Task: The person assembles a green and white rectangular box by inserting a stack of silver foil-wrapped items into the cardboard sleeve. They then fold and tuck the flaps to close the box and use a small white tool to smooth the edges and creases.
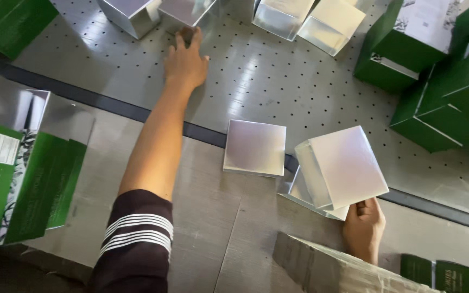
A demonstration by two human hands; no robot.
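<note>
Silver card fills the nearest part of the view: your right hand (363, 228) pinches the lower corner of a silver square box part (343, 168), thumb on its face, fingers hidden behind, so it stands tilted just above the grey table (213, 217). A second silver piece lies under it, but you cannot tell whether that is a separate tray or a flap of the same box. Just left of it, apart from the hand, a flat silver square lid (255, 147) rests across the dark strip where the table meets the perforated metal surface (278, 81). Your left hand (185, 62) is stretched well ahead, arm long and nearly straight, palm down with fingers loosely spread; its fingertips touch the lower edge of an open silver box (188, 11) in the far row, which lies straight beyond the hand. Whether the fingers have closed on that box is hard to make out, since its edge covers the tips. More silver boxes (310, 19) line the far edge, cut off by the frame. Green cartons (441, 103) stack at the right, flat green sleeves (23, 179) at the left, both partly out of view.
</note>
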